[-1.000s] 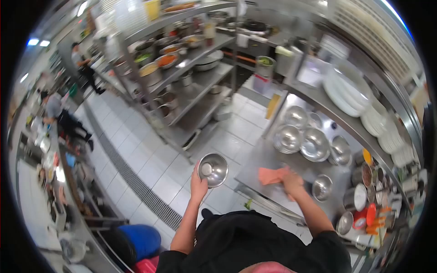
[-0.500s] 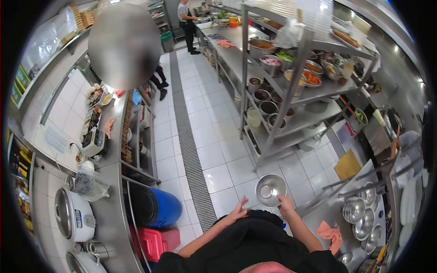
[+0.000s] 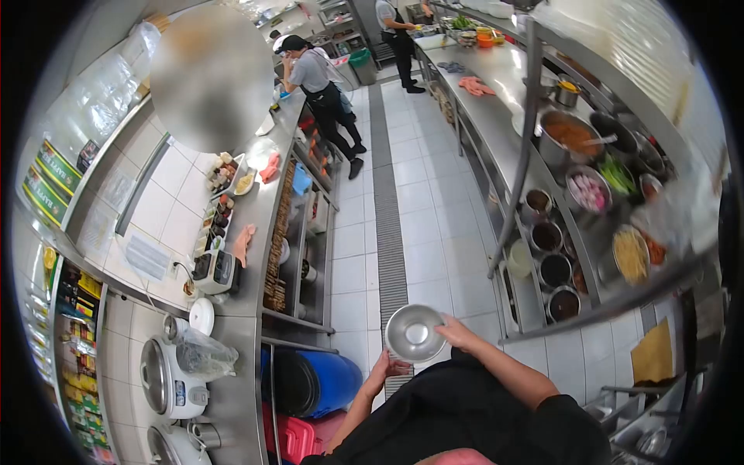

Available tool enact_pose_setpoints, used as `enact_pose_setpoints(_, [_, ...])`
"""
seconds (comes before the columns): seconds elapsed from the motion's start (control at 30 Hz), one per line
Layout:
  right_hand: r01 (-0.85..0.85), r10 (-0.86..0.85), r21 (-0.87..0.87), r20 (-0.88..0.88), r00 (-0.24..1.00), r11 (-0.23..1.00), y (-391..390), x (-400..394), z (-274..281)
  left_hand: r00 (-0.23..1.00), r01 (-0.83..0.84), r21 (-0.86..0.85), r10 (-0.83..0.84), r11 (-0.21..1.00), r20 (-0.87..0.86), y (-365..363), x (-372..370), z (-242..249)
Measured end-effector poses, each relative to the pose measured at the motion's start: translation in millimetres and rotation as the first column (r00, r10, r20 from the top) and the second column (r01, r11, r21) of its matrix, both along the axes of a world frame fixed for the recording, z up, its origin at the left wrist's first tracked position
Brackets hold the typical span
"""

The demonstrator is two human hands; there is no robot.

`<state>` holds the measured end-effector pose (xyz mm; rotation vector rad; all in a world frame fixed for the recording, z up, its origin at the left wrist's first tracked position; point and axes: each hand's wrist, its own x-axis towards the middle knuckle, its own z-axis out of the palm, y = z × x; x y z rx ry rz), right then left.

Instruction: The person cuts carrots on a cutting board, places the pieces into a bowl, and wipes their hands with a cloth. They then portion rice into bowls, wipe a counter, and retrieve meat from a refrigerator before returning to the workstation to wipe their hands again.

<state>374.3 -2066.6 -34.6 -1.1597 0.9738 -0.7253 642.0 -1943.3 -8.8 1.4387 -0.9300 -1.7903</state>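
Note:
A round stainless steel bowl (image 3: pixel 417 335) is in front of my body, its hollow side facing up, with a bright reflection at its bottom. My right hand (image 3: pixel 457 333) grips its right rim, thumb toward the inside and fingers out of sight behind the edge. At the lower left of the bowl is my left hand (image 3: pixel 384 370), thumb raised beside the rim and fingers reaching under it. Nothing shows inside the bowl.
A steel counter (image 3: pixel 240 325) on the left carries a rice cooker (image 3: pixel 186 391) and a plastic bag (image 3: pixel 205 355). Below it lies a blue barrel (image 3: pixel 333 384). On the right, a steel rack (image 3: pixel 527 155) holds pots of food. A person (image 3: pixel 322 97) bends over the left counter; another (image 3: pixel 399 43) stands farther back.
My view has turned left, and the bowl has moved left with my right hand. My left hand, apart from the bowl before, has come to its rim. The right-side stacked bowls have largely left view.

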Motion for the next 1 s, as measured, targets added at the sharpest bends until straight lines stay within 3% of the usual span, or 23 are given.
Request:
enact_pose_setpoints(0.03, [-0.134, 0.125, -0.136, -0.069, 0.990, 0.982, -26, 13, 4, 0.956, -0.145, -0.003, 0.140, 0.989, -0.256, -27, -7, 13])
enact_pose_setpoints(0.07, [-0.149, 0.140, -0.137, -0.071, 0.988, 0.979, -46, 22, 21, 0.900, -0.335, 0.088, 0.346, 0.938, -0.265, -48, -9, 13])
enact_pose_setpoints(0.1, [-0.270, 0.253, -0.153, -0.125, 0.959, 0.951, -66, 25, 47, 0.893, -0.349, 0.090, 0.360, 0.933, -0.269, -66, -5, 12])
enact_pose_setpoints(0.13, [-0.388, 0.359, -0.158, -0.184, 0.915, 0.908, -85, 30, 63, 0.922, -0.366, -0.016, 0.360, 0.931, -0.143, -80, 2, 9])
enact_pose_setpoints(0.17, [-0.400, 0.369, -0.150, -0.195, 0.909, 0.904, -105, 37, 67, 0.931, -0.364, -0.121, 0.365, 0.924, -0.017, -95, 8, 1])
enact_pose_setpoints(0.2, [-0.501, 0.465, -0.164, -0.214, 0.859, 0.850, -126, 42, 69, 0.880, -0.475, -0.039, 0.474, 0.879, -0.028, -105, 19, -29])
enact_pose_setpoints(0.23, [-0.588, 0.548, -0.171, -0.231, 0.804, 0.790, -146, 45, 68, 0.866, -0.501, -0.069, 0.500, 0.863, -0.027, -118, 24, -30])
enact_pose_setpoints(0.3, [-0.556, 0.533, -0.093, -0.192, 0.824, 0.826, -187, 46, 51, 0.854, -0.514, -0.019, 0.514, 0.858, 0.086, -132, 52, -59])
enact_pose_setpoints(0.37, [-0.518, 0.529, 0.111, -0.176, 0.830, 0.848, -243, 45, 28, 0.778, -0.596, -0.067, 0.596, 0.800, 0.200, -154, 75, -87])
enact_pose_setpoints(0.4, [-0.464, 0.478, 0.116, -0.221, 0.850, 0.878, -268, 40, 18, 0.731, -0.637, -0.034, 0.618, 0.770, 0.290, -173, 78, -82])
enact_pose_setpoints(0.43, [-0.441, 0.386, -0.051, -0.403, 0.830, 0.896, -294, 33, -16, 0.677, -0.678, -0.009, 0.630, 0.735, 0.380, -193, 78, -67])
enact_pose_setpoints(0.53, [-0.392, 0.092, -0.240, -0.742, 0.664, 0.888, -359, -2, -78, 0.737, -0.626, 0.008, 0.587, 0.780, 0.335, -286, 118, -94])
enact_pose_setpoints(0.6, [-0.396, 0.258, 0.079, -0.868, 0.424, 0.915, -401, -28, -62, 0.749, -0.627, 0.042, 0.588, 0.778, 0.304, -327, 146, -123])
enact_pose_setpoints(0.63, [-0.373, 0.283, 0.137, -0.884, 0.372, 0.918, -413, -42, -64, 0.743, -0.643, 0.061, 0.603, 0.763, 0.292, -339, 158, -137])
enact_pose_setpoints(0.67, [-0.357, 0.291, 0.171, -0.903, 0.316, 0.918, -437, -60, -75, 0.702, -0.703, 0.249, 0.707, 0.667, 0.086, -384, 170, -154])
enact_pose_setpoints(0.7, [-0.276, 0.188, 0.086, -0.910, 0.369, 0.957, -456, -76, -84, 0.807, -0.589, 0.276, 0.569, 0.760, 0.157, -434, 185, -167])
enact_pose_setpoints(0.73, [-0.194, 0.084, 0.001, -0.904, 0.420, 0.981, -470, -90, -104, 0.825, -0.563, 0.258, 0.521, 0.785, 0.217, -489, 181, -146])
enact_pose_setpoints(0.8, [0.150, -0.217, -0.169, -0.887, 0.407, 0.974, -491, -99, -99, 0.860, -0.495, 0.060, 0.479, 0.867, 0.176, -592, 188, -148])
enact_pose_setpoints(0.87, [0.303, -0.378, -0.261, -0.815, 0.439, 0.916, -518, -105, -99, 0.851, -0.398, -0.141, 0.422, 0.906, 0.311, -699, 163, -84])
enact_pose_setpoints(0.9, [0.306, -0.379, -0.259, -0.810, 0.449, 0.916, -533, -107, -95, 0.839, -0.318, -0.276, 0.405, 0.907, 0.363, -749, 156, -68])
enact_pose_setpoints(0.93, [0.298, -0.318, -0.189, -0.818, 0.479, 0.936, -549, -111, -92, 0.840, -0.182, -0.274, 0.294, 0.944, 0.457, -796, 158, -54])
enact_pose_setpoints(0.97, [0.287, -0.259, -0.122, -0.822, 0.507, 0.950, -571, -114, -92, 0.837, -0.177, -0.280, 0.294, 0.943, 0.461, -838, 152, -34])
enact_pose_setpoints(1.0, [0.289, -0.262, -0.123, -0.818, 0.513, 0.949, -593, -116, -102, 0.766, -0.044, -0.337, 0.248, 0.940, 0.593, -875, 141, -11])
